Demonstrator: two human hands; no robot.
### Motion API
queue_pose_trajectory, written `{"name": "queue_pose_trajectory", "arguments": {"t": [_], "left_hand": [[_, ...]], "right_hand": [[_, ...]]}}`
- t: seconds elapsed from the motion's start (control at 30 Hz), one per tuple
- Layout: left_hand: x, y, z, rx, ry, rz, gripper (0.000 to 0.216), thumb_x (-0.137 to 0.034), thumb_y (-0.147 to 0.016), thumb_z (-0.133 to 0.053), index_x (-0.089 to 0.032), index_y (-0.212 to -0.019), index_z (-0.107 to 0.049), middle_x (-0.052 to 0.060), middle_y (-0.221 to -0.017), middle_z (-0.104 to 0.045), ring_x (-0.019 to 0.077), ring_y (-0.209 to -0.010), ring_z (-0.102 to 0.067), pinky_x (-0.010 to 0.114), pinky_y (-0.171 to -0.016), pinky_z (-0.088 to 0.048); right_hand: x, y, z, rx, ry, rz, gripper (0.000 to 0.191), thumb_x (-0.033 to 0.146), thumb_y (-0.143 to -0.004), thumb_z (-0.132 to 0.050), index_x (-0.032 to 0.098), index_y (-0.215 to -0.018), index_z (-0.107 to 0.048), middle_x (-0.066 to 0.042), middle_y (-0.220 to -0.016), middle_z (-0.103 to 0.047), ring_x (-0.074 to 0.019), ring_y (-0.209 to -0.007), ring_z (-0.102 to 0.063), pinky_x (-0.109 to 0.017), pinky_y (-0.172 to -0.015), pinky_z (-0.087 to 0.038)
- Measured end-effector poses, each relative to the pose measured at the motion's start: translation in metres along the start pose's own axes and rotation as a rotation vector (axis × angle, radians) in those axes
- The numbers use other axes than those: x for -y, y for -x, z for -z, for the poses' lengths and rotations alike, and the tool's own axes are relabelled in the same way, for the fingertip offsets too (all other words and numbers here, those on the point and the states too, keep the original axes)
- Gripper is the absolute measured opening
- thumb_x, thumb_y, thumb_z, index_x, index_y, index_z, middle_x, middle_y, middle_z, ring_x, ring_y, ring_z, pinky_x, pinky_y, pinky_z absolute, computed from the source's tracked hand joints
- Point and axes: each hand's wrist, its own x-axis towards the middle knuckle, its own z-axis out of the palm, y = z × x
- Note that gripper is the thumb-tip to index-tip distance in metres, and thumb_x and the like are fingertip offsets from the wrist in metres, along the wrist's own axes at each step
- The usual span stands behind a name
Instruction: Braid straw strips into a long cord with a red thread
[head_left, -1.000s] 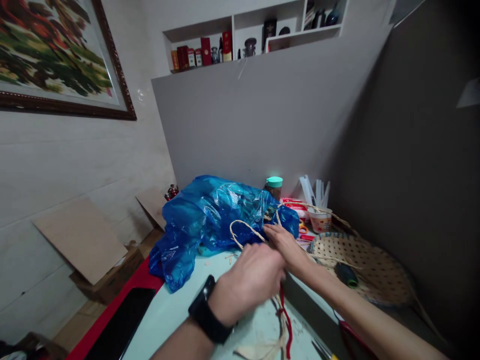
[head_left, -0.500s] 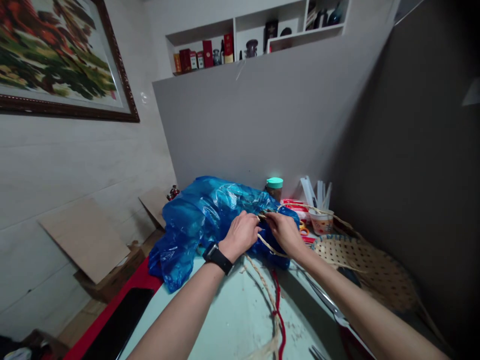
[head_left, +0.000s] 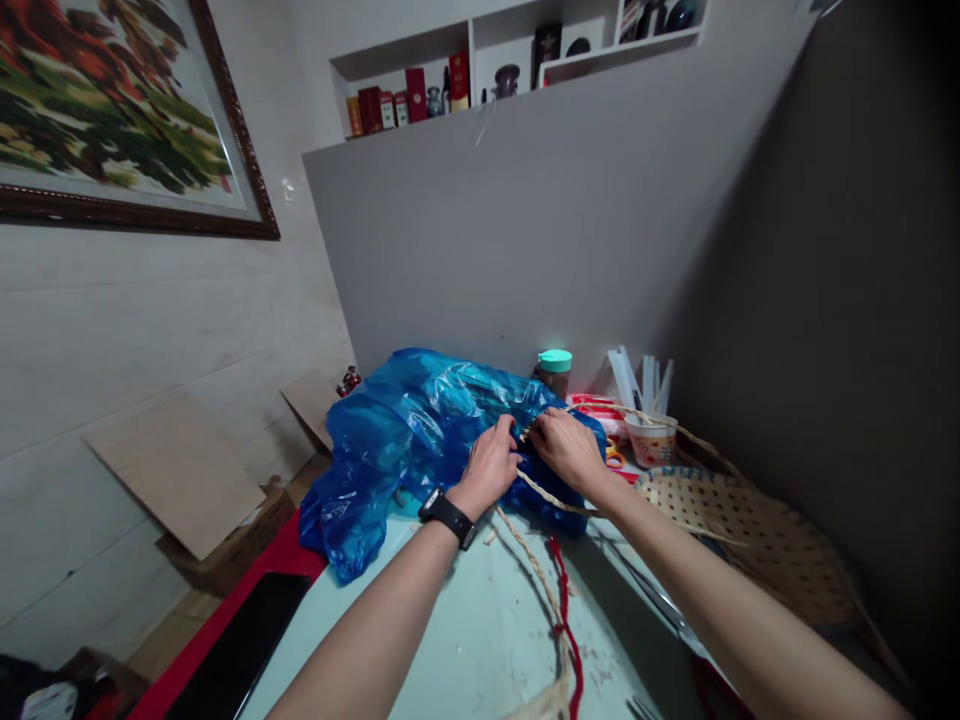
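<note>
My left hand (head_left: 489, 472), with a black watch on its wrist, is closed, its fingertips pinching a pale twisted straw cord (head_left: 551, 497). Close beside it, my right hand (head_left: 568, 450) bends its fingers down onto the same cord, which runs out past both sides of that hand. Where exactly the fingertips meet the cord is partly hidden. Both hands lie over the front of a crumpled blue plastic bag (head_left: 420, 415). From below my left hand a strand of the cord trails toward me, beside a red cord (head_left: 564, 590) on the pale green tabletop (head_left: 465, 650).
Behind the hands stands a jar with a turquoise lid (head_left: 555, 365). To the right are a paper cup (head_left: 651, 440) holding white strips, orange-handled scissors (head_left: 615, 455) and a woven basket (head_left: 757, 550). A black phone-like slab (head_left: 240, 640) lies at the left edge.
My right hand has turned, its back now more upward and its fingers bent down. A small gap has opened between the hands. The view has shifted slightly.
</note>
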Motion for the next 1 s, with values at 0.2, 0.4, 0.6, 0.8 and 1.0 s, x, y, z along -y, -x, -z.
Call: {"name": "queue_pose_trajectory", "arguments": {"t": [0.2, 0.4, 0.6, 0.8, 1.0], "left_hand": [[-0.002, -0.001, 0.000, -0.012, 0.022, 0.020, 0.050, -0.008, -0.075, -0.055, -0.021, -0.122, -0.042, 0.003, -0.090, -0.062, 0.0176, -0.089, -0.059, 0.029, -0.079, -0.045], [-0.003, 0.000, 0.004, -0.024, 0.031, 0.018, 0.054, -0.009, -0.077, -0.055, -0.021, -0.128, -0.042, 0.003, -0.091, -0.061, 0.0173, -0.089, -0.058, 0.028, -0.081, -0.046], [-0.005, 0.002, 0.005, -0.038, 0.002, 0.013, 0.060, -0.011, -0.080, -0.053, -0.024, -0.137, -0.038, 0.002, -0.090, -0.061, 0.0173, -0.089, -0.058, 0.028, -0.083, -0.045], [-0.011, 0.001, 0.007, -0.059, -0.104, 0.052, 0.053, -0.020, -0.087, -0.048, -0.029, -0.138, -0.040, 0.005, -0.095, -0.062, 0.0199, -0.088, -0.060, 0.029, -0.080, -0.045], [-0.018, -0.004, -0.002, -0.091, -0.209, 0.116, 0.056, -0.026, -0.089, -0.047, -0.035, -0.142, -0.033, 0.007, -0.097, -0.061, 0.0231, -0.090, -0.061, 0.030, -0.075, -0.045]], "right_hand": [[0.004, 0.008, -0.004, 0.003, -0.156, -0.017, 0.027, 0.034, -0.092, -0.053, 0.014, -0.110, -0.058, -0.006, -0.102, -0.062, -0.0168, -0.087, -0.062, -0.037, -0.077, -0.052], [-0.008, -0.002, -0.008, 0.067, -0.378, -0.073, 0.027, 0.034, -0.092, -0.053, 0.014, -0.109, -0.059, -0.005, -0.102, -0.063, -0.0159, -0.086, -0.062, -0.035, -0.075, -0.053], [-0.020, -0.015, -0.014, 0.189, -0.470, -0.073, 0.029, 0.034, -0.091, -0.055, 0.014, -0.112, -0.058, -0.006, -0.108, -0.062, -0.0175, -0.088, -0.062, -0.035, -0.075, -0.053], [-0.011, -0.017, -0.011, 0.205, -0.417, -0.098, 0.028, 0.034, -0.090, -0.055, 0.014, -0.110, -0.059, -0.006, -0.107, -0.062, -0.0181, -0.090, -0.062, -0.037, -0.077, -0.053], [-0.006, -0.007, -0.004, 0.124, -0.316, -0.161, 0.028, 0.034, -0.091, -0.054, 0.015, -0.111, -0.059, -0.007, -0.109, -0.062, -0.0182, -0.094, -0.061, -0.039, -0.080, -0.052]]}}
